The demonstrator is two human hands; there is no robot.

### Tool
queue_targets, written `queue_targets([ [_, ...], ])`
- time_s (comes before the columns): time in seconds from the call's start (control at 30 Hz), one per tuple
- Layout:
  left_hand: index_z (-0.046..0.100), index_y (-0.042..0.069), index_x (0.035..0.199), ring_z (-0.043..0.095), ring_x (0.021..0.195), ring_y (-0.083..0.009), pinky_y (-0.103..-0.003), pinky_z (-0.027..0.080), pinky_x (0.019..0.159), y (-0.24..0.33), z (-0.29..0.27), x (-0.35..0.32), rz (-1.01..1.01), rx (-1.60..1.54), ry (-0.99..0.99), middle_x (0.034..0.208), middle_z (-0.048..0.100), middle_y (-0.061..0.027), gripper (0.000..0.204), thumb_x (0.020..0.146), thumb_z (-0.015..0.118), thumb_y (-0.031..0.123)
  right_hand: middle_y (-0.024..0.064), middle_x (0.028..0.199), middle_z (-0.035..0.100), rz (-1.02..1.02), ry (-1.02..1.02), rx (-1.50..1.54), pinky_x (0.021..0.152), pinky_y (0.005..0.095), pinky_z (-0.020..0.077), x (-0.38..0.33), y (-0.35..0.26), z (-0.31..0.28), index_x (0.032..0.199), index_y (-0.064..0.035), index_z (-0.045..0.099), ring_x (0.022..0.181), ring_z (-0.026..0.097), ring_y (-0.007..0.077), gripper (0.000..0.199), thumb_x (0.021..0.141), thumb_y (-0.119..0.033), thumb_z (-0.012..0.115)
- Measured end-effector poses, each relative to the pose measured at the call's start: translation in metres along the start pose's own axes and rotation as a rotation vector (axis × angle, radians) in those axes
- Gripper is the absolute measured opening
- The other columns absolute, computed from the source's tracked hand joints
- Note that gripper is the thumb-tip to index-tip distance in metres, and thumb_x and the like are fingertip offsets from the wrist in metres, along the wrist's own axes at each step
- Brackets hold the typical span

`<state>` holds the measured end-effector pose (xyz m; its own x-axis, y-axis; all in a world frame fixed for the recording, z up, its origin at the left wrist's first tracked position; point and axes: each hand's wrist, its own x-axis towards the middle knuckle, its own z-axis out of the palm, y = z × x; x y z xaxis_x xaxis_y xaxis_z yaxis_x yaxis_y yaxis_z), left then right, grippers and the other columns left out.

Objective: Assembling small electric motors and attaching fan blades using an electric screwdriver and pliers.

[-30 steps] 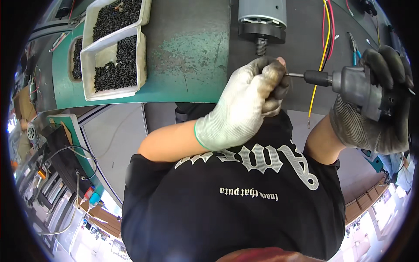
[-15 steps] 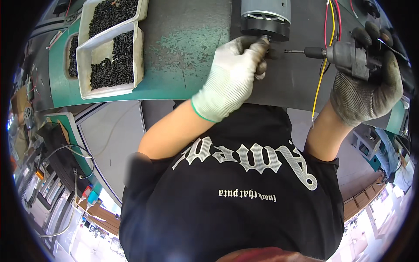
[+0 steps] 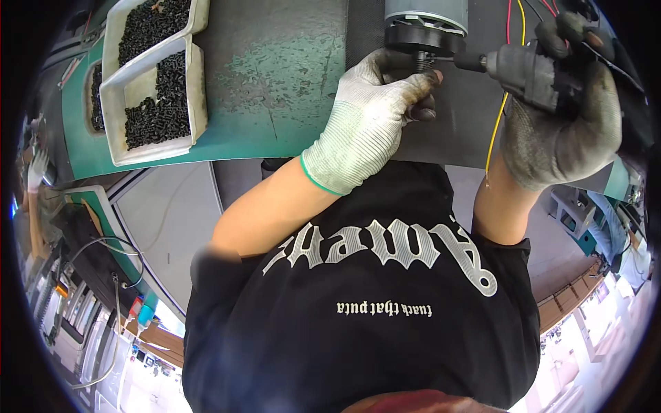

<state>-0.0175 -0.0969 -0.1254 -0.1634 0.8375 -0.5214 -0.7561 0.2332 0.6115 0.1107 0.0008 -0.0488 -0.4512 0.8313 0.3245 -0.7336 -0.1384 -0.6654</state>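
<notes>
A grey cylindrical motor (image 3: 425, 15) with a black end cap lies at the top middle, its threaded shaft (image 3: 424, 62) pointing toward me. My left hand (image 3: 368, 113), in a white knitted glove with dark fingertips, is closed with thumb and fingers at the shaft's near end; whether a small part is also pinched there is hidden. My right hand (image 3: 564, 141), in a grey soiled glove, grips a dark power screwdriver (image 3: 527, 72). Its bit points left and reaches the shaft just above my left fingertips; the exact contact is too small to tell.
Two white bins (image 3: 197, 96) of small black screws stand on the worn green bench mat (image 3: 275, 82) at left. Red and yellow wires (image 3: 497, 131) hang beside the screwdriver. Another person's gloved hand (image 3: 38, 168) shows at the far left rim.
The screwdriver has moved left, bringing its bit from apart to the shaft. My left fingers have slid slightly toward the shaft's near end. Another person's hand has appeared at far left.
</notes>
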Motion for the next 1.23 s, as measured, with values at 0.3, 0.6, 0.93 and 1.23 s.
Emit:
queue_targets([
  [0.3, 0.050, -0.004, 0.112, 0.063, 0.073, -0.0124, -0.026, 0.054, 0.068, -0.001, 0.003, 0.001, 0.060, 0.078, 0.004, 0.093, 0.067, -0.0092, 0.036, 0.086, 0.071, 0.009, 0.0226, 0.103, 0.052, 0.117, -0.163, -0.081, 0.071, 0.0405, 0.0576, 0.010, 0.011, -0.018, 0.112, 0.0102, 0.053, 0.089, 0.054, 0.0237, 0.029, 0.096, -0.012, 0.042],
  [0.6, 0.055, -0.004, 0.106, 0.062, 0.072, -0.0121, -0.026, 0.054, 0.069, -0.001, 0.002, 0.004, 0.073, 0.090, 0.028, 0.090, 0.064, -0.0068, 0.028, 0.087, 0.069, 0.010, 0.0216, 0.104, 0.058, -0.186, 0.709, -0.513, 0.073, 0.0327, 0.0551, 0.023, 0.048, 0.046, 0.108, 0.0125, 0.056, 0.090, 0.059, 0.0244, 0.030, 0.097, -0.012, 0.042],
  [0.93, 0.056, -0.002, 0.100, 0.061, 0.068, -0.0219, -0.036, 0.053, 0.060, -0.008, -0.005, 0.000, -0.119, -0.269, -0.197, 0.082, 0.060, -0.0129, 0.020, 0.093, 0.058, 0.017, 0.0305, 0.122, 0.056, 0.007, 0.096, -0.204, 0.093, 0.0500, 0.0531, 0.028, -0.093, -0.088, 0.119, 0.0140, 0.055, 0.109, 0.059, 0.0435, 0.032, 0.094, -0.006, 0.047],
  [1.23, 0.042, 0.010, 0.142, 0.050, 0.127, -0.0307, -0.045, 0.040, 0.108, 0.166, -0.172, -0.087, 0.220, 1.928, 1.093, 0.137, 0.049, -0.0183, 0.059, 0.091, 0.063, 0.034, 0.0271, 0.127, 0.055, -0.349, 0.286, -1.265, 0.087, 0.0497, 0.0551, -0.027, -0.043, -0.109, 0.123, 0.0065, 0.057, 0.115, 0.057, 0.0355, 0.035, 0.092, -0.011, 0.058],
])
